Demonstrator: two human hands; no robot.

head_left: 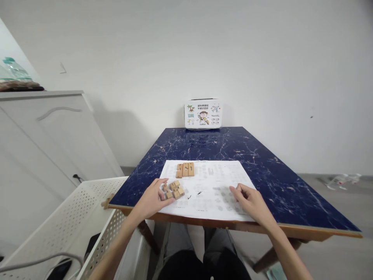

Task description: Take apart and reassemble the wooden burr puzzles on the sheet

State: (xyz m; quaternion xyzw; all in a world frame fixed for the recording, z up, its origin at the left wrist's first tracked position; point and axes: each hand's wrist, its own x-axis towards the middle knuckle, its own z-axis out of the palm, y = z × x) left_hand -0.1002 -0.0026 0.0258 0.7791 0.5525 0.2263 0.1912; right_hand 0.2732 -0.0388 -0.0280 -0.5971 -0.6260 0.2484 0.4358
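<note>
A printed white sheet [210, 186] lies on a dark blue marbled table [262, 163]. A loose cluster of small wooden blocks [175, 189] sits on the sheet's left part, and a row of longer wooden pieces [185, 170] lies just behind it. My left hand [151, 200] rests at the cluster's left side, fingers curled against the nearest block. My right hand [250, 200] rests on the sheet's right part with fingers bent, touching only the paper. Two tiny dark marks or bits [194, 194] lie on the sheet between my hands.
A white box with cartoon travel pictures [203, 113] stands against the wall at the table's far edge. A white perforated basket [87, 217] stands at the left of the table, beside a white cabinet [40, 128]. My legs [201, 260] show under the table's near edge.
</note>
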